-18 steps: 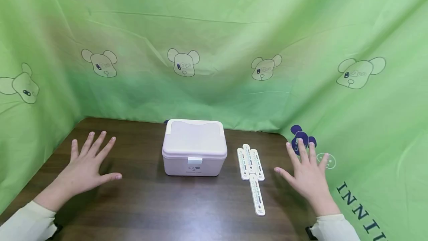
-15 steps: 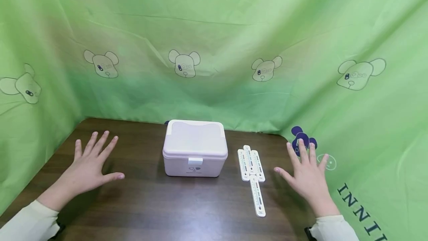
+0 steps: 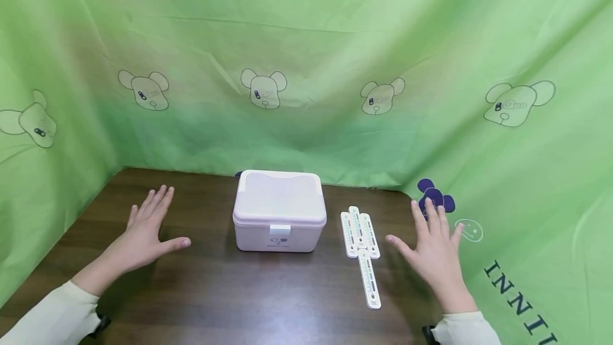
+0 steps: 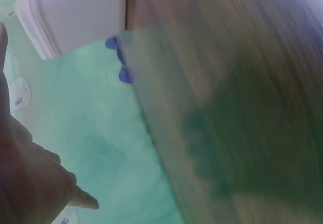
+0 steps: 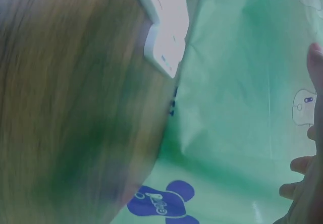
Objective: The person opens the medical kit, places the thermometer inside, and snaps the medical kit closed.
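A pale lidded box (image 3: 280, 201) with a small front latch stands in the middle of the table, its lid down. To its right lie several flat white strips (image 3: 355, 230) with printed scales, like room thermometers. Three sit side by side and one strip (image 3: 369, 280) points toward the front. My left hand (image 3: 141, 236) is held over the table left of the box, fingers straight and thumb out. My right hand (image 3: 435, 252) hovers right of the strips, fingers spread. Neither hand holds anything. In the left wrist view, my left hand (image 4: 35, 178) shows dark at the edge.
The dark wooden table (image 3: 215, 292) ends at a green cloth (image 3: 306, 137) printed with bear heads, which hangs behind it and along both sides. A dark band (image 3: 99, 326) shows at the left cuff.
My left hand has moved right, toward the box, and its fingers have drawn closer together. My right hand has shifted slightly left, toward the strips. The box and strips have stayed put.
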{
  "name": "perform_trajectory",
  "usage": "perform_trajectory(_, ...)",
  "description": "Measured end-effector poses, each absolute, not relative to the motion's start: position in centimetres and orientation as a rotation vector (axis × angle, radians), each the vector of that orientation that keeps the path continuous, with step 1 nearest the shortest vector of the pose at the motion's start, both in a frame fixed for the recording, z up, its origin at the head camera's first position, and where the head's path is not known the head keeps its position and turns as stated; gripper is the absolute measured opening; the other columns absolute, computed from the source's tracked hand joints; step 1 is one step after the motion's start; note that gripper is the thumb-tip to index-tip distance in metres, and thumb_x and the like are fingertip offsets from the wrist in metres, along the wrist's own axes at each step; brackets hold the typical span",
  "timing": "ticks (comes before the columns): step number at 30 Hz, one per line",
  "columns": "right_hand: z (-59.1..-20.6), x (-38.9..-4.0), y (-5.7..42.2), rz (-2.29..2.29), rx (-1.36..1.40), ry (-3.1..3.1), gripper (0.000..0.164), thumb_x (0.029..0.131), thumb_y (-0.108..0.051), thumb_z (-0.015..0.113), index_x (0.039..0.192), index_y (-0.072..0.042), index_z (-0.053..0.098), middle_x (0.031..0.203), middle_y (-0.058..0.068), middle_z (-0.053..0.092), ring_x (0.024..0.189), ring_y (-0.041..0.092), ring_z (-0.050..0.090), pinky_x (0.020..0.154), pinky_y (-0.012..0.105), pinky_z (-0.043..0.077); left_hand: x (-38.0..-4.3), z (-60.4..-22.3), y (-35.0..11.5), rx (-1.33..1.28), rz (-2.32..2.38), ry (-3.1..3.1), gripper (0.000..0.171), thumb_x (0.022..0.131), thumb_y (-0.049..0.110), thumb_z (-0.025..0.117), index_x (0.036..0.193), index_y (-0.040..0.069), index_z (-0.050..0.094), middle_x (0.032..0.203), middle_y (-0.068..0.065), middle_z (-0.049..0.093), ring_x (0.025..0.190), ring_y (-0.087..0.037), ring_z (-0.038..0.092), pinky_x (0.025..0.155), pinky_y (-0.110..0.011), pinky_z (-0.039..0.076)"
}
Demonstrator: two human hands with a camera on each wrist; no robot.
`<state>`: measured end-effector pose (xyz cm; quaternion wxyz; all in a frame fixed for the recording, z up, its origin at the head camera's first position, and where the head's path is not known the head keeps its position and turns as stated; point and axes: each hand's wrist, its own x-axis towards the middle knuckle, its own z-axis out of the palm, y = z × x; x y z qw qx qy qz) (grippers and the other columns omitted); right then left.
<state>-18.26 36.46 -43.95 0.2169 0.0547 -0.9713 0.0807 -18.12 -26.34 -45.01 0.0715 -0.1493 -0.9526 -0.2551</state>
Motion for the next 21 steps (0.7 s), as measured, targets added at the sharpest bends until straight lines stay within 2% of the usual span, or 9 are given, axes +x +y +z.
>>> perform_trajectory(5,-44.4,-18.1,35.5,0.271,0.143,-2.678,0.110,0.086,-0.067,0.070,0.166,-0.018,0.014,0.171,0.019,0.008,0.156,0.046,0.004,0.113,0.076,-0.011,-18.4,-45.9,-25.1,-0.425,-0.958,-2.877,0.121,0.087,0.053,0.077,0.165,0.017,-0.008,0.172,-0.018,-0.006,0.156,-0.045,-0.007,0.113,-0.078,0.001)
perform_trajectory(14,-44.7,-17.7,33.6,0.417,0.134,-2.619,0.110,0.083,-0.060,0.077,0.165,-0.015,0.020,0.170,0.018,0.016,0.154,0.047,0.013,0.117,0.073,-0.004,-19.1,-46.7,-22.8,-0.377,-1.234,-2.883,0.116,0.091,0.053,0.073,0.165,0.020,-0.009,0.172,-0.019,-0.002,0.154,-0.050,0.003,0.111,-0.078,0.017)
perform_trajectory(21,-45.1,-17.3,32.1,0.447,0.151,-2.589,0.112,0.078,-0.057,0.083,0.164,-0.014,0.025,0.169,0.019,0.021,0.154,0.046,0.017,0.119,0.072,0.000,-19.1,-46.9,-20.2,-0.378,-1.364,-2.874,0.118,0.089,0.054,0.076,0.166,0.020,-0.008,0.171,-0.020,-0.001,0.154,-0.051,0.007,0.113,-0.076,0.018)
